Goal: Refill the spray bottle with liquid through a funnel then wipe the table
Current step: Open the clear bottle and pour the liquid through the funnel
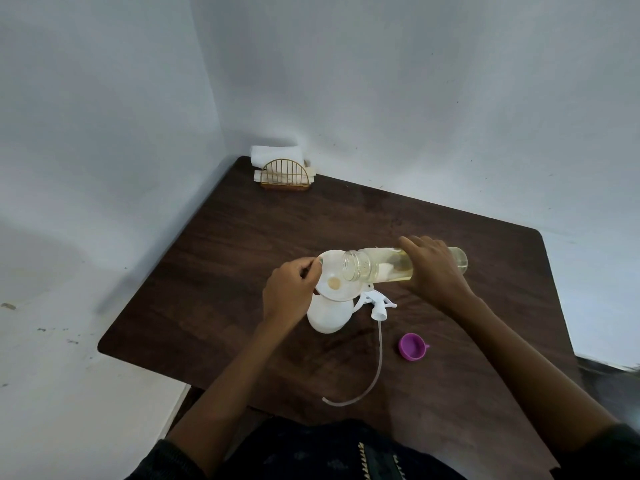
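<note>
The left hand [290, 289], just left of the frame's centre, pinches the near-left rim of a wide translucent white plastic funnel [337, 277] between curled fingers and thumb. The funnel sits in the mouth of a squat white plastic spray bottle [329, 315] that stands upright on the table directly below it; a small pool of yellowish liquid shows at the funnel's throat.

The right hand [431, 268], right of centre, wraps its fingers over the body of a clear glass bottle holding pale yellow liquid [384, 266]. That bottle is tipped almost level, its open mouth pointing left and hanging over the funnel's right side, its base toward the right of the frame. The liquid lies along the lower side of the bottle.

Just right of the spray bottle, touching or nearly touching it, lies the white trigger spray head [375, 303], with its thin clear dip tube [377, 368] curving down toward the lower centre. Farther right and lower, apart from both, a small purple plastic cap [412, 346] rests open side up.

All stand on a dark brown wooden table [242, 237]. At its far corner, upper centre-left, a gold wire napkin holder [284, 176] holds pale paper napkins, with a folded white cloth [277, 155] behind it against the white wall [415, 98].
</note>
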### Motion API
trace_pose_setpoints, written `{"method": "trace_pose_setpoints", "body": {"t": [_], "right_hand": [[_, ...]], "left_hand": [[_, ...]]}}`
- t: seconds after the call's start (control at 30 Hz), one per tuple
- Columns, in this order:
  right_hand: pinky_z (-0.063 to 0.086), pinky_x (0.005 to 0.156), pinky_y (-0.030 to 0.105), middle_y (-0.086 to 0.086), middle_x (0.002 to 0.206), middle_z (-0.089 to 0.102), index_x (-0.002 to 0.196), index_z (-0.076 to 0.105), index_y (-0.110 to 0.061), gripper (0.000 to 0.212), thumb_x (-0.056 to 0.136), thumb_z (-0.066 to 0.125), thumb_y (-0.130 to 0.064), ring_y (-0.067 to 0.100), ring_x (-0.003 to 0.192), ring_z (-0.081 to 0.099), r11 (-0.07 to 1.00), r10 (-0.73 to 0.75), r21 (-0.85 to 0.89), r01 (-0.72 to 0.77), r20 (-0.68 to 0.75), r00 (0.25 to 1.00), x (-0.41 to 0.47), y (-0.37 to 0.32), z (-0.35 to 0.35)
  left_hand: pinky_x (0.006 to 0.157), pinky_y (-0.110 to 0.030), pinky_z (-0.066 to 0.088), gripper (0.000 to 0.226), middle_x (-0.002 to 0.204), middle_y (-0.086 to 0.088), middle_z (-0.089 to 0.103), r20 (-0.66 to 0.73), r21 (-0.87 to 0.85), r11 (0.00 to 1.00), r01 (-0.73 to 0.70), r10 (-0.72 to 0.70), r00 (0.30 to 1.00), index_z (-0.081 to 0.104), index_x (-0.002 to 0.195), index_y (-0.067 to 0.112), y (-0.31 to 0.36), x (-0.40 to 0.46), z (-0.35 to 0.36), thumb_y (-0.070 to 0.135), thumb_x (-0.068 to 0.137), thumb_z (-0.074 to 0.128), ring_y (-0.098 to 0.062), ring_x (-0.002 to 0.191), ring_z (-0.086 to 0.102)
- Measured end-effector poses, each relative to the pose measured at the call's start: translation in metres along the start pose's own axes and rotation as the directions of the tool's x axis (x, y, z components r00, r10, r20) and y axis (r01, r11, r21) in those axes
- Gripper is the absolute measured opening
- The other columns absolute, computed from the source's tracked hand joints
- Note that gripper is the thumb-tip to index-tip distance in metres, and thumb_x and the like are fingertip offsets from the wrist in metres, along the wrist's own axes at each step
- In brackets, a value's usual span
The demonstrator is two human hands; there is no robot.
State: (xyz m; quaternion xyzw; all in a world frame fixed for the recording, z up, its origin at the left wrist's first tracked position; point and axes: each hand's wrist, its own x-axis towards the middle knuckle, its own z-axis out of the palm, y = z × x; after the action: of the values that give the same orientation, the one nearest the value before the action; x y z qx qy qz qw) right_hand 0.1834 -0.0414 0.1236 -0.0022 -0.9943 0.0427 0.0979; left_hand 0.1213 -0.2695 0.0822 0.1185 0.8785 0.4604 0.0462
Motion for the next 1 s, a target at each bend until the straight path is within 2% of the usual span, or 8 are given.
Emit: {"method": "trace_pose_setpoints", "body": {"t": [0.23, 0.47, 0.63, 1.0], "right_hand": [[0.041, 0.072, 0.04, 0.012, 0.087, 0.065, 0.097, 0.061, -0.006, 0.044, 0.061, 0.081, -0.02, 0.033, 0.078, 0.057, 1.0, 0.002, -0.006, -0.002, 0.009, 1.0, 0.0007, -0.0005, -0.0017], [0.042, 0.074, 0.04, 0.01, 0.089, 0.065, 0.099, 0.06, -0.008, 0.044, 0.063, 0.08, -0.02, 0.031, 0.08, 0.057, 1.0, 0.002, -0.001, -0.002, 0.013, 1.0, 0.001, 0.0001, -0.0009], [0.042, 0.071, 0.039, 0.009, 0.086, 0.065, 0.097, 0.06, -0.008, 0.044, 0.06, 0.082, -0.018, 0.03, 0.076, 0.057, 1.0, 0.0, -0.021, 0.0, 0.007, 1.0, 0.0017, 0.0014, 0.0009], [0.043, 0.073, 0.039, 0.009, 0.09, 0.065, 0.102, 0.061, -0.008, 0.048, 0.06, 0.082, -0.016, 0.029, 0.079, 0.058, 0.999, -0.011, -0.03, 0.011, 0.01, 1.0, 0.0025, 0.0015, 0.0005]], "left_hand": [[0.052, -0.029, 0.037, 0.036, 0.055, 0.003, 0.056, -0.005, 0.006, 1.0, 0.008, -0.008, 1.0, 0.061, 0.067, 0.018, -0.0027, 0.0014, 0.0012, 0.038, 0.093, 0.048, -0.018, 0.059, 0.061], [0.055, -0.033, 0.045, 0.034, 0.061, 0.004, 0.063, -0.004, 0.016, 1.0, 0.014, -0.014, 1.0, 0.067, 0.075, 0.019, -0.0029, 0.0028, 0.002, 0.04, 0.093, 0.047, -0.016, 0.061, 0.063], [0.052, -0.031, 0.039, 0.037, 0.054, 0.002, 0.057, -0.015, 0.013, 1.0, 0.011, -0.011, 1.0, 0.059, 0.065, 0.017, -0.0034, 0.0034, 0.0025, 0.038, 0.093, 0.048, -0.019, 0.059, 0.063], [0.051, -0.031, 0.039, 0.037, 0.054, 0.001, 0.057, -0.009, 0.005, 1.0, -0.005, 0.005, 1.0, 0.061, 0.066, 0.016, -0.0049, 0.0034, 0.003, 0.037, 0.093, 0.048, -0.018, 0.057, 0.061]]}}
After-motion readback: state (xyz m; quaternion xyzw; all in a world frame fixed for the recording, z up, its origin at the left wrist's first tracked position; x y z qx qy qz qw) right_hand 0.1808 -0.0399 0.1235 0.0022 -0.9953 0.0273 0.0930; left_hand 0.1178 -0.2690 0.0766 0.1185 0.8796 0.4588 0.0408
